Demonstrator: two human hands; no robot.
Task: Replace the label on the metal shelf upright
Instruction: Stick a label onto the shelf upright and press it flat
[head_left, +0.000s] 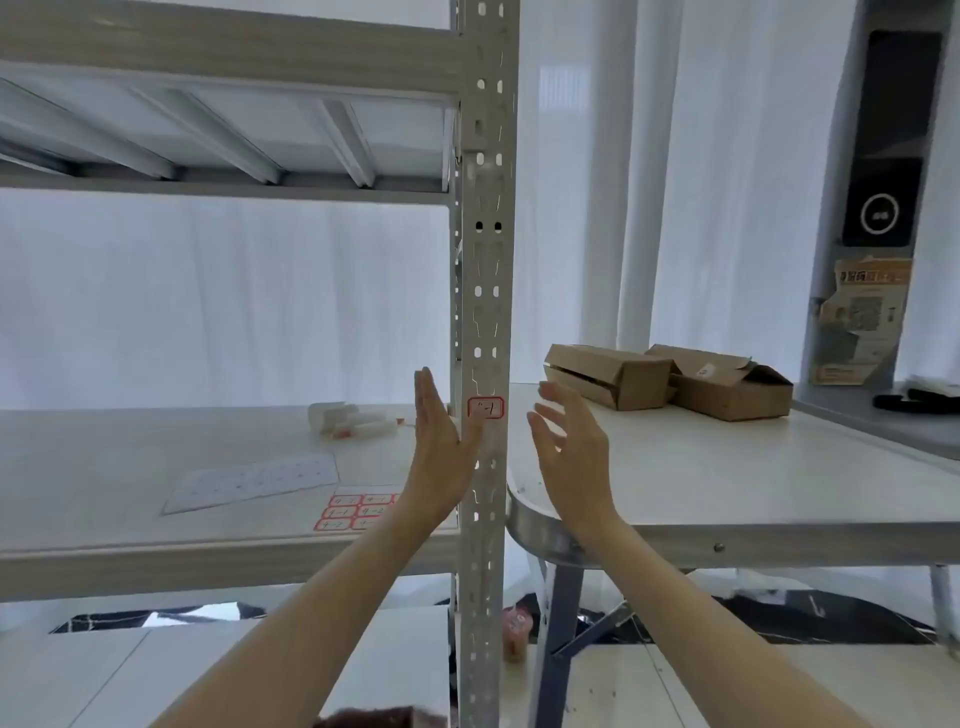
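Note:
A perforated grey metal shelf upright (485, 260) runs down the middle of the view. A small white label with a red border (485, 407) is stuck on its front face at shelf height. My left hand (441, 447) is raised just left of the upright, fingers straight, thumb lying against the post below the label. My right hand (571, 447) hovers to the right of the upright with fingers spread, holding nothing. A sheet of red-bordered labels (358, 512) lies on the shelf board near the post, partly hidden by my left forearm.
A blank backing sheet (254, 480) and a small white bundle (348, 418) lie on the shelf board (130, 467). To the right stands a white table (727, 467) with two cardboard boxes (670, 379). White curtains hang behind.

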